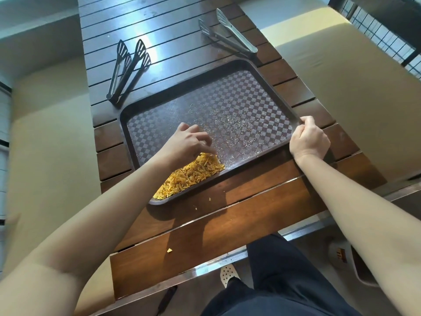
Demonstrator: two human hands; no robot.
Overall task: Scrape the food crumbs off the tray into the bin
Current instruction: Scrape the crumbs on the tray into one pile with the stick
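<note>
A: What is seen on the slatted wooden table?

B: A dark brown tray with a checkered floor is laid across it, turned at a slant to the table's edges. Orange-yellow food crumbs are heaped in the tray's near-left corner, against the near rim. A fine pale dusting is scattered over the tray's right half.

A: How is the left hand placed?

B: It is held over the tray, just above the far end of the heap, with the fingers bent downward and the fingertips at the crumbs. Whether any crumbs are pinched cannot be told.

A: And the right hand?

B: The tray's right rim is gripped by it near the near-right corner, with the fingers curled over the edge.

A: Is anything spilled outside the tray?

B: A few stray crumbs are seen on the wood, 1 larger piece near the table's front edge and smaller bits just beside the tray's near rim.

A: What else is laid on the table?

B: 2 black-tipped tongs are set side by side beyond the tray's far-left corner, and steel tongs are placed beyond its far-right corner. No bin can be made out with certainty.
</note>
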